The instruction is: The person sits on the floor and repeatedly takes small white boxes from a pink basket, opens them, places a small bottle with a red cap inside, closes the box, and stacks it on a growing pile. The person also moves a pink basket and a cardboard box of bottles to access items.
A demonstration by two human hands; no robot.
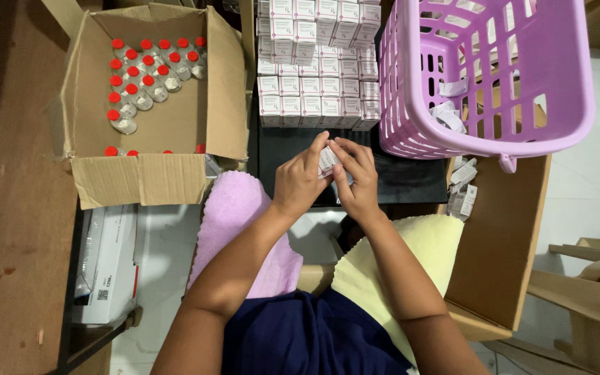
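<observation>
Holding: both hands are meeting over 1 small white printed cardboard carton (328, 162), which is sitting between them in front of the person's chest, just below the stacked boxes.
Left hand: the left hand (300, 179) is curling around the carton's left side, fingers narrow and pinching it, thumb reaching up to its top edge.
Right hand: the right hand (357, 177) is closing on the carton's right side, fingertips bent over its top as if working a flap; the flap itself is being hidden by the fingers.
Supply: an open brown cardboard box (168, 121) is lying at the left within arm's reach, its small clear glass vials with red caps (148, 69) standing upright in diagonal rows.
Finished stock: rows of matching white cartons (314, 66) are standing packed edge to edge straight ahead, probably so that they stay squared up.
Basket: a lilac slotted plastic basket (557, 83) is resting at the right, with a few folded white paper slips (447, 114) lying inside.
Padding: a pink fluffy towel (234, 222) and a pale yellow towel (411, 264) are lying under the forearms, seemingly cushioning them.
Surface: a black tabletop (404, 180) is carrying the cartons, with a brown wooden board (8, 208) running along the left.
Room: a pale tiled floor (592, 187) is showing at the right, with flattened cardboard lying on it.
</observation>
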